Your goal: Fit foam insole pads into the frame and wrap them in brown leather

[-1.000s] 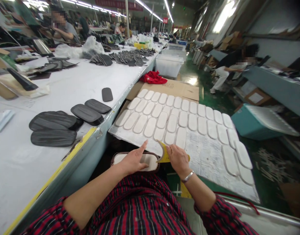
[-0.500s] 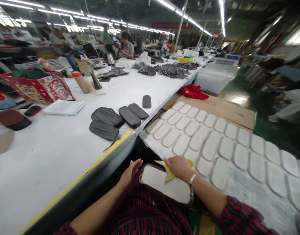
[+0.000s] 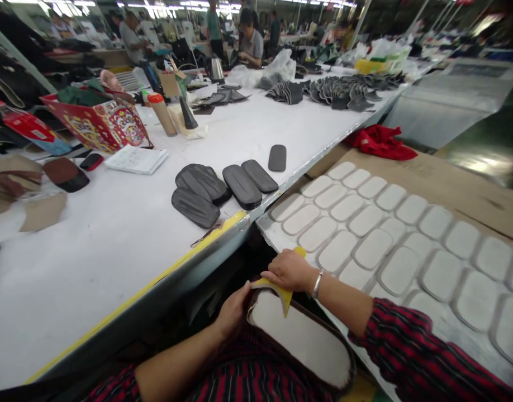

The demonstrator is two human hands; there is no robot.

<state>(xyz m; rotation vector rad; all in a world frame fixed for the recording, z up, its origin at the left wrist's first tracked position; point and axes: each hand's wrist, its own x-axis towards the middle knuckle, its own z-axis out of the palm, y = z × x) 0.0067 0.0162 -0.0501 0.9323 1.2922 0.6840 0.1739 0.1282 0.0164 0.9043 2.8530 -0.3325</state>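
Note:
A white oval piece with a dark brown rim [image 3: 302, 338] rests on my lap, tilted down to the right. Over its upper left end, my right hand [image 3: 290, 270] is closed on a curved yellow scraper [image 3: 285, 298]. My left hand [image 3: 234, 310] is at the piece's left end, fingertips by the scraper's left corner; whether it grips the rim is hidden. Rows of pale oval pieces [image 3: 336, 248] lie on the board to the right. On the white table [image 3: 126, 262], dark oval pads [image 3: 195, 207] are stacked near the edge.
A red patterned bag [image 3: 109, 124], an orange-capped bottle [image 3: 162, 114] and papers [image 3: 137, 159] stand or lie at the table's left. Red cloth [image 3: 378, 142] lies on cardboard [image 3: 449, 181]. Dark curved parts [image 3: 340, 92] are heaped farther back. A person [image 3: 252, 42] sits across the table.
The view has turned left and down. My left hand has closed in on the piece's left end, and the scraper in my right hand has moved to that end.

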